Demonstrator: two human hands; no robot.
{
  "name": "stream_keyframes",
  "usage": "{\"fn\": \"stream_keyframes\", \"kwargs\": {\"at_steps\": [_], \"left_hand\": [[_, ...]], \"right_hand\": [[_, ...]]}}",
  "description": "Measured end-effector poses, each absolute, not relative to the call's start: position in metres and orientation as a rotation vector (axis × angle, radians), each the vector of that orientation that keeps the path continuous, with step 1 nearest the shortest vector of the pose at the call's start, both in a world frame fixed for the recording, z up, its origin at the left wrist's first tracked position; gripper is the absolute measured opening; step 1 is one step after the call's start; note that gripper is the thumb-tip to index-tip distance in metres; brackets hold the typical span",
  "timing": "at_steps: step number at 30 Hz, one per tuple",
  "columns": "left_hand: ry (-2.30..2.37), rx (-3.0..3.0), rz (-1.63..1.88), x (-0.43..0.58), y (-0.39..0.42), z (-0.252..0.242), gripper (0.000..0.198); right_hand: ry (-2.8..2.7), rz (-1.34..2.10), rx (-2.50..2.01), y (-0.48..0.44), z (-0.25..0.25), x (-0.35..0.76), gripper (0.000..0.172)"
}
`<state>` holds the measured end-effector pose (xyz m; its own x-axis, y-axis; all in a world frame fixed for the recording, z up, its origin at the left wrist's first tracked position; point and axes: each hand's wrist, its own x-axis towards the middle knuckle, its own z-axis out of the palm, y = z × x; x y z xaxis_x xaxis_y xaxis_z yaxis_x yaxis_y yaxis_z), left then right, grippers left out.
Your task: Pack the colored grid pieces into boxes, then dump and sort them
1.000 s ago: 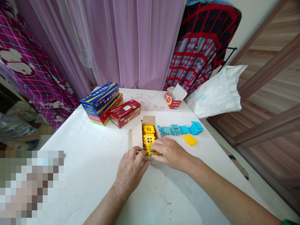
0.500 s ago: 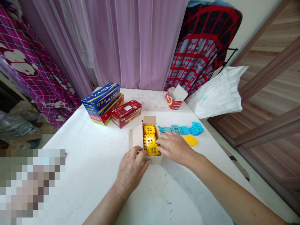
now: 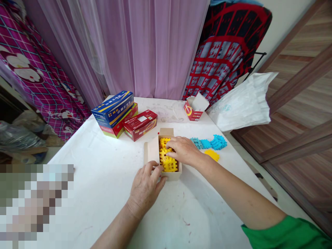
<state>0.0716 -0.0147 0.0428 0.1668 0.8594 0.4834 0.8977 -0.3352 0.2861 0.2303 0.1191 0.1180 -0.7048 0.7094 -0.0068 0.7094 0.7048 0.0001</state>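
Note:
An open cardboard box stands on the table, its pale flaps folded out. Several yellow plastic building blocks, notched and window-like, are packed inside. My left hand grips the near left corner of the box, thumb outside the near wall and fingertips at the rim. From the right, my right hand reaches over the box, its fingers and thumb apart and touching the yellow blocks around the middle. Right of the box lie several blue building blocks, partly behind my right hand, and a small yellow pile.
At the back left, a blue box rests on a red and green box, beside a dark red box. A small open red box stands at the back right. A white bag hangs past the table's right edge.
My right hand has moved left and slightly up, from the box's right wall to over the yellow blocks. The block nearest me sits differently. My left hand stays at the corner.

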Motion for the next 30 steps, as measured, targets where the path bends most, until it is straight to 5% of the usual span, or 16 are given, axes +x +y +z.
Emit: {"fn": "stream_keyframes", "kwargs": {"at_steps": [13, 30], "left_hand": [[-1.781, -2.359, -0.909, 0.072, -0.015, 0.043, 0.019], [-1.748, -2.343, -0.923, 0.072, -0.014, 0.041, 0.018]], "right_hand": [[2.861, -0.018, 1.362, 0.123, 0.12, 0.232, 0.02], [2.872, -0.027, 0.998, 0.088, 0.114, 0.243, 0.021]]}}
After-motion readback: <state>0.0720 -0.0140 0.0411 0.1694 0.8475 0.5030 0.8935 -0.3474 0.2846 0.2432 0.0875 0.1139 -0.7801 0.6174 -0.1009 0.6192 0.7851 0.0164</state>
